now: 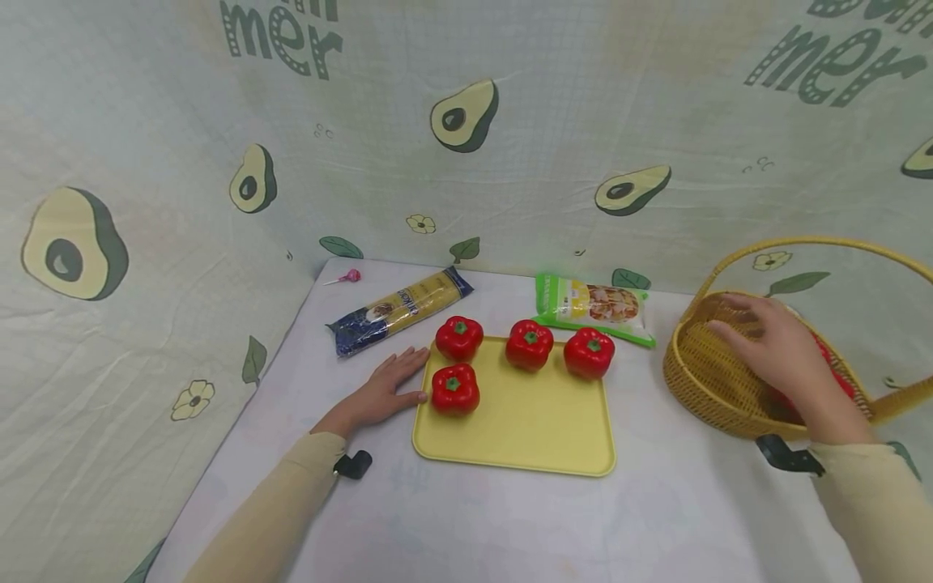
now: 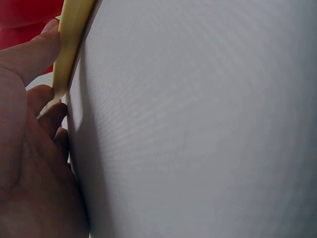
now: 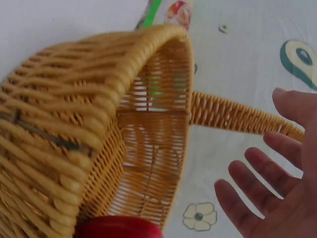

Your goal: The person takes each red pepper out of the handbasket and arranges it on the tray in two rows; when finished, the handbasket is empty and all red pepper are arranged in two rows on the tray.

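My left hand [image 1: 381, 390] lies flat on the table at the left edge of a yellow tray [image 1: 525, 433], with fingertips touching its rim. Several red bell peppers sit in the tray: one at its back left corner [image 1: 459, 338], another just in front [image 1: 455, 389], the others along the back edge [image 1: 529, 346] and at the back right corner [image 1: 589, 354]. Over the mouth of a wicker basket [image 1: 692, 397] hovers my right hand [image 1: 780, 344], its fingers loosely spread and holding nothing. In the right wrist view, something red and glossy [image 3: 119, 228] shows inside the basket, mostly hidden.
Behind the tray lie a blue and gold pasta packet [image 1: 401, 312] and a green and white food packet [image 1: 596, 308]. A pink lollipop [image 1: 353, 275] is at the back left. The basket's tall handle [image 1: 824, 240] arches above it. Avocado-print cloth [image 1: 539, 186] hangs behind the table.
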Tool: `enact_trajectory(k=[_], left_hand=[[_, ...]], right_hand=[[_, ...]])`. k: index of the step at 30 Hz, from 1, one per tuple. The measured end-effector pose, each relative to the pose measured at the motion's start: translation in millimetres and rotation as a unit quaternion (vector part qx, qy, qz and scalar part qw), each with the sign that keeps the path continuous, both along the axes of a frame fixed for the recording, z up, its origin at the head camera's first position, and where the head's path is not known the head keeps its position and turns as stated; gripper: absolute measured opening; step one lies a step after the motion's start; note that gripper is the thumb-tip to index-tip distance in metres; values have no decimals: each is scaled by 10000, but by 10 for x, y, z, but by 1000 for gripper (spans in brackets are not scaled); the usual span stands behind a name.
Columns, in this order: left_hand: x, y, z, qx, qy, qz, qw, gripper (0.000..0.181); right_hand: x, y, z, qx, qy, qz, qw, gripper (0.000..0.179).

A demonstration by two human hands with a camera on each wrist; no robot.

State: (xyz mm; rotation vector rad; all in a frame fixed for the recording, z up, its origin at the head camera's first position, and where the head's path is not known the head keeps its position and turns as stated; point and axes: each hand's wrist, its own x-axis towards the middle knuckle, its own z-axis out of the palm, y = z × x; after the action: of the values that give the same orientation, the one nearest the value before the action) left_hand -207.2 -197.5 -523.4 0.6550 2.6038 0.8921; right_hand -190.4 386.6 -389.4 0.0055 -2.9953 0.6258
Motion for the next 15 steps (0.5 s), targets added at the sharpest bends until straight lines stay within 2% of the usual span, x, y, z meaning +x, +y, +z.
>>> enact_trajectory(k=[8,15], left_hand=[[0,-2,-9,-28,-49,23,10000,83],[-4,-10,-26,-28,-46,46,10000,83]], right_hand=[[-94,219,-8,-84,-8,138,9999,67],[-158,358,-1,-55,-48,128,9999,69]])
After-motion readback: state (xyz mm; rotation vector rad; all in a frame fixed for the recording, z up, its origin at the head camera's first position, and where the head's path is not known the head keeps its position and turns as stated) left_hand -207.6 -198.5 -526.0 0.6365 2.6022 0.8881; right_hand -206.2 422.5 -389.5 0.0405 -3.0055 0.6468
